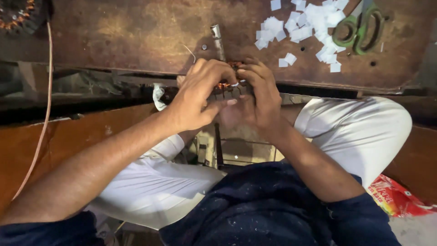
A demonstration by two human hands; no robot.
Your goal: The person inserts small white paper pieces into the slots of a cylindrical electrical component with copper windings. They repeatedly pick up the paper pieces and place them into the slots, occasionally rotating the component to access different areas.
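My left hand (pixel 198 93) and my right hand (pixel 259 93) close together around a small motor stator (pixel 229 87) with copper windings, held at the near edge of a rusty brown metal workbench (pixel 136 36). Fingers of both hands press on its top, and most of the part is hidden by them. A short metal rod (pixel 217 41) stands just behind the hands on the bench.
Several small white paper squares (pixel 309 27) lie scattered at the bench's back right, beside green-handled scissors (pixel 359 29). A thin copper wire (pixel 43 118) hangs down at the left. Another wound coil (pixel 18 13) sits top left. A red plastic bag (pixel 393 196) lies by my right knee.
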